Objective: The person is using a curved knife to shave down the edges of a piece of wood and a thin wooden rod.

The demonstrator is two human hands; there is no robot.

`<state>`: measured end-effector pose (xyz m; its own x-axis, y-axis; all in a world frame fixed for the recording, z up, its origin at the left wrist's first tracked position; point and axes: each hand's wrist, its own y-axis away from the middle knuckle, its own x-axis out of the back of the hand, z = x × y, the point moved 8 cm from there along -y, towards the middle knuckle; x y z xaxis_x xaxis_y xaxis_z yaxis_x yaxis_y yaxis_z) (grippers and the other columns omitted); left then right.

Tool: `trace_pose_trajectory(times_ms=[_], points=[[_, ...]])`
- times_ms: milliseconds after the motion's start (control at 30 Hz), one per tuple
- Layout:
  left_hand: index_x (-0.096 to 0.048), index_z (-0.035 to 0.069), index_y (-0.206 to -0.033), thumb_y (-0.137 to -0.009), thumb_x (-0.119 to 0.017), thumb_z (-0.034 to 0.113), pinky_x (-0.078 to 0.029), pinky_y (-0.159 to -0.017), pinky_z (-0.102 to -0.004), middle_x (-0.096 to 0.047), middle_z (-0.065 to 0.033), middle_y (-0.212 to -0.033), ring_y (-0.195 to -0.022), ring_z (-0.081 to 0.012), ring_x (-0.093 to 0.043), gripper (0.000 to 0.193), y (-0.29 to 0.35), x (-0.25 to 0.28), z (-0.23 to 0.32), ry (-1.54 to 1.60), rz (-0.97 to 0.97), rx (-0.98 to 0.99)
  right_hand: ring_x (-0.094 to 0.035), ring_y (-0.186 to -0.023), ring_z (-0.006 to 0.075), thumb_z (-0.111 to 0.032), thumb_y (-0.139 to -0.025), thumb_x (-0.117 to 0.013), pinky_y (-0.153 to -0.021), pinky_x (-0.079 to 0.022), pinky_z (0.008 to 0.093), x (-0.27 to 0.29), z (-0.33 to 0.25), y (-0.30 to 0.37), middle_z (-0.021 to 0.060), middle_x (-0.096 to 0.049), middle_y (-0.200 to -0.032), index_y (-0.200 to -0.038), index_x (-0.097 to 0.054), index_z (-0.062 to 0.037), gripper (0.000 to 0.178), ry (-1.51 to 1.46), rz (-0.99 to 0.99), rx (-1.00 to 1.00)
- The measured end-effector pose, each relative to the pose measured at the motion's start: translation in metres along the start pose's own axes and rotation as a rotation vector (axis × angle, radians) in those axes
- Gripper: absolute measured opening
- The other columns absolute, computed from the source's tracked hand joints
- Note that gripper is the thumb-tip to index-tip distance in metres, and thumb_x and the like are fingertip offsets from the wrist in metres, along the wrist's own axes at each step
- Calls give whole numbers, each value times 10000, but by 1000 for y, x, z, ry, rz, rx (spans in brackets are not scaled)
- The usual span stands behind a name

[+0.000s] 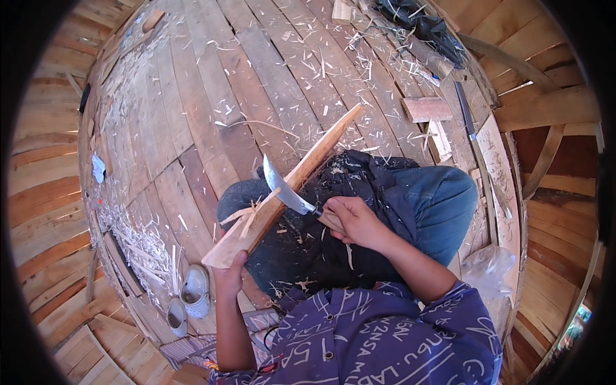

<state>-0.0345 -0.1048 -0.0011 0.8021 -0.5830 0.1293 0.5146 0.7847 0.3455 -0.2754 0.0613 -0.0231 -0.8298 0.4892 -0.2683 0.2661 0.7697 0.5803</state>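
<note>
A long, tapered piece of wood [325, 142] lies slantwise across my lap, its thin end pointing away to the right. My left hand [229, 274] grips its wide near end, thumb along the side and the other fingers hidden beneath. In my right hand [351, 221] is a curved knife [285, 187] with a wooden handle, the fingers wrapped round it. Its blade crosses the top of the wood near the middle and touches it. Curled wood shavings [247, 215] stick up from the wood between the blade and my left hand.
Shavings litter the plank floor [212, 138], heaped thickest at the left [149, 253]. Grey clogs [195, 292] stand at lower left. To the right lie a wood block [427, 110], a long dark-bladed tool [466, 112] and a clear plastic bag [489, 269]. Black plastic [427, 29] sits at far right.
</note>
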Motion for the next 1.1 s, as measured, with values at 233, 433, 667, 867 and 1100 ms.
trace_pose_trajectory(times_ms=[233,433,667,867,1100], points=[[-289,-44,-1415,-830,-699,120,-394,-984,-309,-504,-142,-1296,-1153,-198,-514,732,-4,0,-3,45,-34,8,-392,-416,56,-382,-1003,-397,-340,-286,193,-9,9,1,21,-472,-566,-922,-577,-6,425,-262,-258,-221],[-289,-45,-1413,-829,-701,120,-399,-977,-302,-512,-143,-1287,-1144,-197,-520,734,-2,3,-8,54,-27,31,-363,-401,46,-303,-997,-450,-348,-271,185,20,-18,4,8,-469,-566,-944,-572,-22,310,-351,100,229],[-291,-45,-1412,-820,-709,100,-406,-965,-295,-525,-143,-1269,-1126,-193,-530,739,-4,3,-7,43,-23,22,-488,-568,44,-236,-940,-569,-522,-395,229,3,-21,12,-28,-539,-650,-942,-616,-4,236,152,-48,235],[-301,-51,-1405,-816,-720,118,-406,-964,-300,-530,-143,-1262,-1126,-193,-529,743,-3,-2,-2,39,-13,13,-405,-431,37,-406,-996,-413,-373,-301,189,-17,3,11,-13,-487,-554,-976,-639,-17,450,-87,-173,-92],[-314,-60,-1393,-815,-716,107,-414,-954,-291,-541,-142,-1246,-1107,-183,-539,724,-5,5,-8,62,-15,3,-343,-354,53,-372,-1007,-389,-336,-261,196,-23,-16,23,18,-468,-519,-938,-619,16,457,-312,-176,-34]])
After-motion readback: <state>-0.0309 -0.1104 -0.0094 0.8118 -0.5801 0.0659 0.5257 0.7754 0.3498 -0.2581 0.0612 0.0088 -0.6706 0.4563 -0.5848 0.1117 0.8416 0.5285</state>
